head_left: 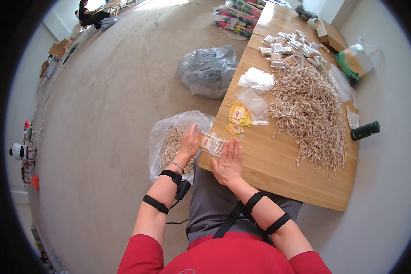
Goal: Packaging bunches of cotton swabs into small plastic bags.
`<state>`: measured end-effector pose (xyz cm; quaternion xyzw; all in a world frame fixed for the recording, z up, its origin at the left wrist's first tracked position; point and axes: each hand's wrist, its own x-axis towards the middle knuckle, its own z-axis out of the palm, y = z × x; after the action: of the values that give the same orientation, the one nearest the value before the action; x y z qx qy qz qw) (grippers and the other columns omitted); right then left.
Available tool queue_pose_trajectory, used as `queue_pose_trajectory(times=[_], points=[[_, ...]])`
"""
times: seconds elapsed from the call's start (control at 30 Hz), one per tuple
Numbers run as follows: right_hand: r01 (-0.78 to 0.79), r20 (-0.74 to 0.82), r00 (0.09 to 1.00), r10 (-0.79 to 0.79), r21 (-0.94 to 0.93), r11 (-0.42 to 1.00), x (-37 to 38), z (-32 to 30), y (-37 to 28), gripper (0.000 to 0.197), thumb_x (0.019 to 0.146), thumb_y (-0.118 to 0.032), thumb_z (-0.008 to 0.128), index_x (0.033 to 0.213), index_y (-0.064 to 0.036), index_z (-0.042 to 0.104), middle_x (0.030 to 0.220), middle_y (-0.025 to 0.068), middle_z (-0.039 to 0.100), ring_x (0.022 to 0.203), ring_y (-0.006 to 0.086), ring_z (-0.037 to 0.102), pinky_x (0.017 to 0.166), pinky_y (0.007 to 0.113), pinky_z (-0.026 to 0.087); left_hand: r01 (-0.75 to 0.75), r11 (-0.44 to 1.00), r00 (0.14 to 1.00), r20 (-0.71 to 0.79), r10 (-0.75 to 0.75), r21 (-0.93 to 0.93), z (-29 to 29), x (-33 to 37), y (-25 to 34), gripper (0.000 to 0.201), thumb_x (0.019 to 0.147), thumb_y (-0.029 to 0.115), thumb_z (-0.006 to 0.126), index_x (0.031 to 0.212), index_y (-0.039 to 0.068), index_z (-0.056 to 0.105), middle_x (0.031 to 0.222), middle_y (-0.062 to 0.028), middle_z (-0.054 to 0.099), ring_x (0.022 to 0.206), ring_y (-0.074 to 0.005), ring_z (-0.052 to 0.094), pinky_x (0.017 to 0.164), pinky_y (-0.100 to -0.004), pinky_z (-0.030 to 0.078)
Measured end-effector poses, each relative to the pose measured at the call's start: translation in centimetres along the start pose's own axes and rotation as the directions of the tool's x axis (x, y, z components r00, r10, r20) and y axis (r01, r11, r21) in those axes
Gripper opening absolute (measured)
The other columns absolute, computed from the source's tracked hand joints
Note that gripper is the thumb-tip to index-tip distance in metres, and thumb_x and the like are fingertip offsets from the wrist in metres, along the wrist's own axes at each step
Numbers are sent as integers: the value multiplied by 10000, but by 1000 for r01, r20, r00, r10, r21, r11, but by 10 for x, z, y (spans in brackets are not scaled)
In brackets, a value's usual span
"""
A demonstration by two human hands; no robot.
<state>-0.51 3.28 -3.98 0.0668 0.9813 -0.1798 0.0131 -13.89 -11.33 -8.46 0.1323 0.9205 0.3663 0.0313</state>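
Observation:
At the near left corner of the wooden table (301, 188), a small clear plastic bag (206, 141) with a yellow card in it lies between my hands. White-tipped cotton swabs (220, 147) lie side by side at the bag's right end; I cannot tell how far they reach inside. My left hand (190, 142) is closed on the bag's left end, its fingertips partly hidden. Held flat with fingers stretched out, my right hand (228, 164) touches the right ends of the swabs. Loose yellow cards (237, 116) lie just beyond.
A large heap of loose cotton swabs (306, 105) covers the table's right side, with filled packs (292, 48) behind. Empty clear bags (256, 79) lie left of it. A dark green cylinder (365, 131) is by the wall. Plastic sacks (205, 71) stand on the floor.

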Motion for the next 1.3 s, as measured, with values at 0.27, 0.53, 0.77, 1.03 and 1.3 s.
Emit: queue_pose_trajectory(times=[0.27,0.53,0.77,1.03,1.3], points=[[8,5,1000,-8,12,1000,5,7,-12,913,862,-463,511,1426,111,81,1513,278,20,1419,401,-40,1149,469,-14,135,918,987,136,-90,-373,4,4,-15,335,958,331,497,909,26,627,765,-130,642,689,-206,587,660,-331,468],[40,-50,998,-38,37,999,11,13,-28,906,866,-443,518,1414,134,85,1500,305,33,1415,419,-32,1142,481,-2,103,835,993,108,-53,-540,1,5,-6,329,942,306,557,843,-3,607,691,-73,615,636,-107,514,588,-285,441],[27,-7,1000,-26,111,993,16,12,-35,867,881,-413,506,1422,117,84,1498,310,28,1413,423,-25,1143,483,8,33,863,999,26,-22,-504,-1,5,0,334,939,305,559,837,-10,602,671,-75,608,607,-124,507,572,-297,441],[80,-296,927,229,755,651,41,4,-21,689,950,-320,358,1439,85,90,1514,272,80,1425,377,31,1152,403,30,372,513,928,329,-177,-773,-18,3,-9,779,942,633,210,1336,4,449,1290,-151,521,1233,-221,444,1067,-334,301],[89,-232,947,223,855,511,52,10,-38,687,973,-375,316,1452,61,87,1527,245,77,1432,347,22,1151,383,38,323,539,927,375,-15,-778,-28,-4,6,842,921,662,125,1405,13,356,1378,-151,452,1324,-235,345,1122,-348,217]])
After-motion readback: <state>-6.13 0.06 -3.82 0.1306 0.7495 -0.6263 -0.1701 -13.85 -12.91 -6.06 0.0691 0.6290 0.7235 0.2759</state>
